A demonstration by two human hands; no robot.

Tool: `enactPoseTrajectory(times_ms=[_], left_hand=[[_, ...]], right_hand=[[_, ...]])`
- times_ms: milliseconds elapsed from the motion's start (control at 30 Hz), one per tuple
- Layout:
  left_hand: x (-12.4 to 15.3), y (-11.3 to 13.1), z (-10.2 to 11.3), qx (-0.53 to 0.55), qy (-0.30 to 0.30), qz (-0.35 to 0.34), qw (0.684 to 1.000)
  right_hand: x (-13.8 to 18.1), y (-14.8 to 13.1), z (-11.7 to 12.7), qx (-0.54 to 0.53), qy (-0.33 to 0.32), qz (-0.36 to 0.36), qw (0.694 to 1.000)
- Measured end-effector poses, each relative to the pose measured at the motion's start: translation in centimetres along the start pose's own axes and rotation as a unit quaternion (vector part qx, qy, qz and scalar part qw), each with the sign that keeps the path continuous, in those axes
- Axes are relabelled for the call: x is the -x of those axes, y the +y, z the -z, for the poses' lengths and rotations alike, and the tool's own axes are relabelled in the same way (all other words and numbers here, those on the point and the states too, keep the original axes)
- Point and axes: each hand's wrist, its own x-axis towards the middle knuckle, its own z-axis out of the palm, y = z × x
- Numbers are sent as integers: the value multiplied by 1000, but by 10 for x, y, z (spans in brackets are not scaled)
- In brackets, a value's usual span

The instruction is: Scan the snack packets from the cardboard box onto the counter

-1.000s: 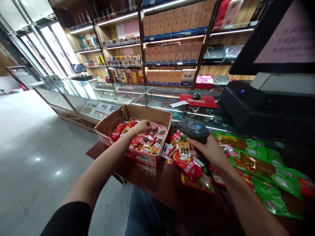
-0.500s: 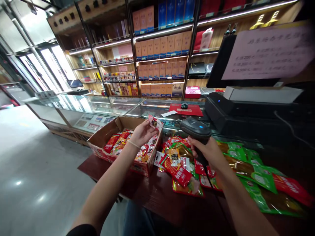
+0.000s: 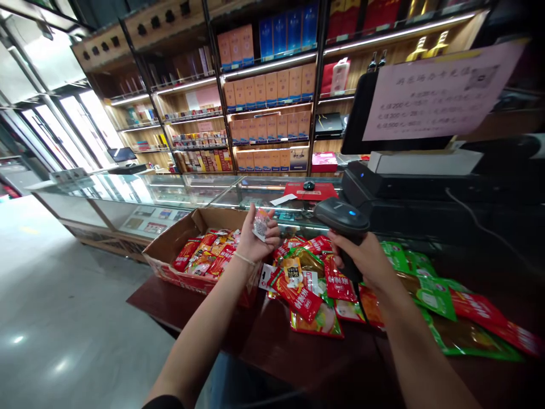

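My left hand (image 3: 255,241) is raised above the right end of a cardboard box (image 3: 172,247) and pinches a small snack packet (image 3: 261,224) between its fingers. The box holds several red and orange snack packets (image 3: 204,253). My right hand (image 3: 366,261) grips the handle of a black barcode scanner (image 3: 340,218), whose head points left towards the held packet. Below and between my hands lies a heap of red snack packets (image 3: 306,284) on the dark wooden table (image 3: 276,346).
Green and red packets (image 3: 443,301) spread over the table to the right. Behind them stand a black till unit (image 3: 409,187) and a monitor with a pink paper notice (image 3: 438,94). Glass counters (image 3: 170,190) and shelves of boxed goods (image 3: 272,91) fill the background.
My left hand reached into the box, lifted out a small packet and brought it up beside the scanner. The scanner hand rose slightly. The view tilted upward.
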Motion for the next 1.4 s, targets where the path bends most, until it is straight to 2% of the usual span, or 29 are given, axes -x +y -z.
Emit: enactPoseTrajectory(times_ms=[167,333,467,600,700,800,933,1033,1100,1133,1233,1300,1333,1400], left_hand=[[-1,-9,-3,45,-18,21,999],[-9,-16,-2,28,3,5,1000],[-15,-21,1,19,21,-23,999],[-20,-24,2,29,17,-14,999],[-18,-24,-2,42,16,-2,999],[-14,-29,-13,39,52,4,998],[-19,-56,-35,-2,84,28,996],[-37,-93,-49,-130,71,43,988],[-52,-119,-54,-290,55,30,955],[-59,-132,-56,-384,44,10,922],[-75,-164,-55,-633,34,-74,770],[-81,-180,-51,-718,41,-107,687],[-83,-186,-48,-737,37,-113,665],[-86,-192,-41,-745,16,-122,656]], right_hand=[[0,1,5,50,-23,3,998],[1,-4,8,123,-52,0,991],[-1,-7,6,192,-50,48,979],[-3,-5,4,218,-59,94,970],[-1,-6,9,212,-53,80,973],[2,-9,20,195,-51,31,979],[3,-13,44,124,-11,21,992],[4,-16,62,63,47,17,997],[6,-19,71,44,75,10,996],[7,-20,75,40,83,10,996],[9,-24,80,29,96,24,995],[10,-24,82,19,99,37,994],[10,-24,82,15,99,39,994],[10,-24,83,13,95,33,995]])
